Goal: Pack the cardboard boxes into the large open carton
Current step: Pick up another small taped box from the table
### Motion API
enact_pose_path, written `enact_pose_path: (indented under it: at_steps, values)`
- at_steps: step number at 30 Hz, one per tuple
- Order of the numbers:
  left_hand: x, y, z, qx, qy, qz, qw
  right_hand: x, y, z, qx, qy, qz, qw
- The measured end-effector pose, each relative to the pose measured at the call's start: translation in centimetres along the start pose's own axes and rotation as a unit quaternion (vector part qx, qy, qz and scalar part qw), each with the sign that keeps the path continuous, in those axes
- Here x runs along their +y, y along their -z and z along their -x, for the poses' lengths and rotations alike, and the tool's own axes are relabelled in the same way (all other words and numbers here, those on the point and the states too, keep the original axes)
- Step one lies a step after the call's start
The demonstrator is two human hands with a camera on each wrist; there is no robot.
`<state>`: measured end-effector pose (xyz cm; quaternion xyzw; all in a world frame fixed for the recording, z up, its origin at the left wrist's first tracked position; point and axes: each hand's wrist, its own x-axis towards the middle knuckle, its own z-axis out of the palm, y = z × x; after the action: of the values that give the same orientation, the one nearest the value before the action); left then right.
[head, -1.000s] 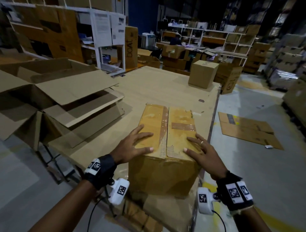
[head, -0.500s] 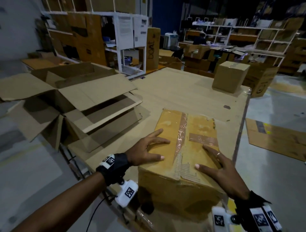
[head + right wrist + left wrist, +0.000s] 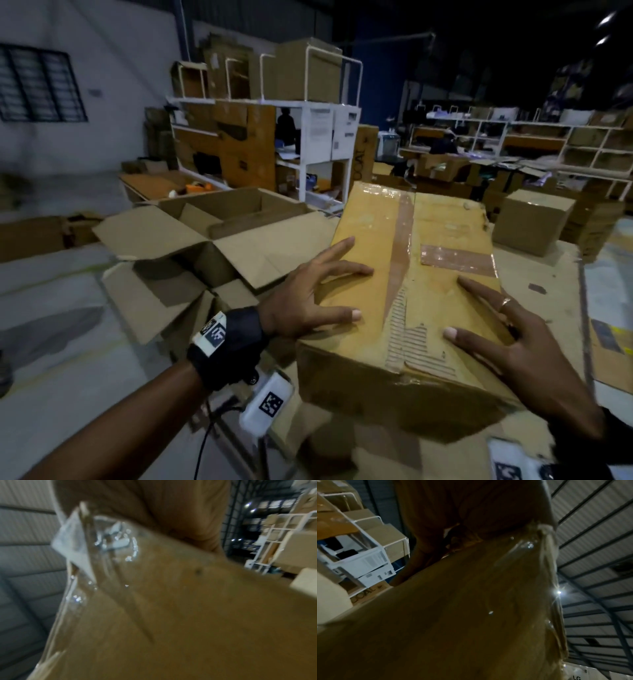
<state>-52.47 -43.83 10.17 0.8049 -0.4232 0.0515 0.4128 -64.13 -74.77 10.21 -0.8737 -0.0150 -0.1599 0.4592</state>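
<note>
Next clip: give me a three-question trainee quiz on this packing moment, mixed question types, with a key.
1. True or false: the taped box is already inside the large open carton.
2. Multiple choice: where do the hands sit on the taped box? A) both on its top near corners and sides, B) both under it, C) only one hand touches it.
3. Short answer: on which side of the taped box, as the person sees it, does the large open carton stand?

Key:
1. False. It is in front of the person, right of the carton.
2. A. The left hand and right hand lie with spread fingers over the near top corners.
3. The left.
</note>
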Motion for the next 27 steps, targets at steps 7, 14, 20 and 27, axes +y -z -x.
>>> enact_pose_path:
  at_steps: [7,14,20,27]
  values:
    - [-3.1,12.5,2.4,0.022,-0.019,-0.033,0.999,-9.8,-7.0,-4.5,-0.005,0.026,-0.018,0.999]
    - [-4.7,24.5,1.3,0.009,-0.047,-0.042,0.998,-19.2,-11.0,-9.2,-0.034,0.062,-0.017,0.997]
    - [-8.6,32.4,-2.3,0.009,-0.082,-0.045,0.996,-23.9,-13.8,-16.2,-0.020,0.104,-0.004,0.994]
    - [-13.8,40.3,-7.5,0.003,-0.110,-0.036,0.993,-27.1,-17.7,-24.9,0.035,0.142,-0.013,0.989]
